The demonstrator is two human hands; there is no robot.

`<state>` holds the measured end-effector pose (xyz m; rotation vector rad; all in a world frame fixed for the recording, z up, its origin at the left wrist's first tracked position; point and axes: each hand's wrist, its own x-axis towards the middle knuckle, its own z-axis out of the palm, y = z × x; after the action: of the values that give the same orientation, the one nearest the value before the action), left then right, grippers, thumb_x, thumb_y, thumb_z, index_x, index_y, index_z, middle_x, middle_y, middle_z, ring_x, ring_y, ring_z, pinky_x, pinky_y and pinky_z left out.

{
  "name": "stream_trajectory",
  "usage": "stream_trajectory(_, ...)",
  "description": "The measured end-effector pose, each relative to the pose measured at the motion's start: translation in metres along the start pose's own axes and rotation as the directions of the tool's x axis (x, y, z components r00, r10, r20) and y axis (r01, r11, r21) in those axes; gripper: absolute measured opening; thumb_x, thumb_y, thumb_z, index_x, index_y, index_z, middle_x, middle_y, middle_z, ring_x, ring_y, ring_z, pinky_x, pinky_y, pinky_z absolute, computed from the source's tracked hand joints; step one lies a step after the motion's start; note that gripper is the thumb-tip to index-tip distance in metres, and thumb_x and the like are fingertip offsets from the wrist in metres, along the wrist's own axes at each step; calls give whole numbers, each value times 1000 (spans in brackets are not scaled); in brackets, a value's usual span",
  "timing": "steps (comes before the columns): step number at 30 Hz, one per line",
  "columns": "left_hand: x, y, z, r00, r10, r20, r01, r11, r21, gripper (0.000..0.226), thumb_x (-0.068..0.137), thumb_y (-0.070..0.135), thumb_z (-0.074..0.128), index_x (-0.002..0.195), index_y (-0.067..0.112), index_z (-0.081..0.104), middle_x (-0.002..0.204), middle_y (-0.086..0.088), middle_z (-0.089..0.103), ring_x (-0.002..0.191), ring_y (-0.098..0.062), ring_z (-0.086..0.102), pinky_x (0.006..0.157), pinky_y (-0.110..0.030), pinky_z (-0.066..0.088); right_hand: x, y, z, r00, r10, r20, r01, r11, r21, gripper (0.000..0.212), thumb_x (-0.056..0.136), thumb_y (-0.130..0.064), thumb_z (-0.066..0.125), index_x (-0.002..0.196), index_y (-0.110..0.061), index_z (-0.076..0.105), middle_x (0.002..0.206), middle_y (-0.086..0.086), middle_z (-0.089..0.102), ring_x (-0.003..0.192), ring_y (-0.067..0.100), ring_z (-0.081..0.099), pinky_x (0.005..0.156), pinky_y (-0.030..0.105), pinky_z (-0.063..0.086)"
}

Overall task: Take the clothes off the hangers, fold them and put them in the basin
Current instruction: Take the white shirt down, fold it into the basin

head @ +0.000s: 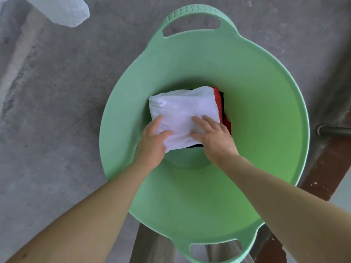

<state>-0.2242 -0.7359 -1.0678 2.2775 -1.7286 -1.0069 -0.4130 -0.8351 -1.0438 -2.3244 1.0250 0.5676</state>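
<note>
Basin (247,88), mint-green plastic w/ cut-out grip at far rim (195,10) and another at near rim, sits on grey concrete floor (57,114). Low in its bottom, a bit left of centre, lies a stack of folded clothes: white folded garment (182,109) on top, red garment (227,125) under it, showing as a strip along the right edge, and black garment (221,100) lowest, only slivers visible at right and near edge.

Both bare forearms reach in from the near side. Left hand (152,141) is at the near-left corner of the white piece; fingers fairly straight and together along its left edge, thumb laid across the top. Can't tell if any fingertip goes under the cloth. Right hand (214,137) lies flat on the near-right part, fingers straight and slightly spread, thumb pointing twd the left hand, pressing the top.

Top-left corner: blurred piece of white fabric (49,10). Right edge: grey metal rod (336,130), and a reddish-brown strip (321,173) beside the concrete.
</note>
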Motion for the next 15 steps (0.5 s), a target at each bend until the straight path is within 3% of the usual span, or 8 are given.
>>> stream_trajectory(3, -2, 0, -6, 982, -89, 168, 84, 996, 36, 35, 81, -4, 61, 106, 18, 66, 160, 1, 5, 144, -25, 17, 106, -32, 36, -9, 12, -7, 991, 120, 63, -114, 989, -90, 45, 91, -6, 46, 123, -34, 61, 160, -6, -9, 148, 23, -8, 120, 44, 6)
stream_trajectory(6, 4, 1, -14, 974, -145, 176, 141, 989, 34, 34, 83, -1, 57, 110, 17, 67, 160, -3, 6, 145, -25, 18, 109, -30, 32, -15, 12, -14, 983, 169, 66, -163, 982, -95, 42, 91, -6, 47, 120, -33, 63, 160, -5, -10, 147, 25, -6, 120, 44, 9)
stream_trajectory(11, 0, 21, -45, 963, -222, 152, 228, 973, -26, 40, 87, -2, 50, 121, 14, 64, 154, -10, 21, 137, -27, 33, 103, -25, 32, -31, 4, -33, 959, 281, -21, -273, 945, 177, 47, 86, 1, 47, 113, -31, 68, 160, -4, 9, 146, 22, 9, 114, 39, 24)
stream_trajectory(13, -8, 27, -62, 954, -276, 121, 286, 956, -73, 38, 88, -2, 51, 118, 16, 65, 157, -5, 17, 141, -24, 27, 95, -23, 35, -39, -4, -46, 947, 322, -14, -309, 918, 247, 45, 84, 1, 49, 109, -31, 69, 158, -4, 17, 143, 22, 16, 113, 38, 27)
stream_trajectory(15, -18, 35, -80, 949, -295, 113, 304, 950, -72, 32, 87, -3, 53, 106, 17, 69, 158, -4, 16, 142, -24, 26, 97, -26, 37, -51, -13, -61, 942, 335, 14, -326, 904, 278, 45, 84, 0, 50, 109, -31, 69, 156, -4, 22, 141, 22, 20, 113, 38, 30)
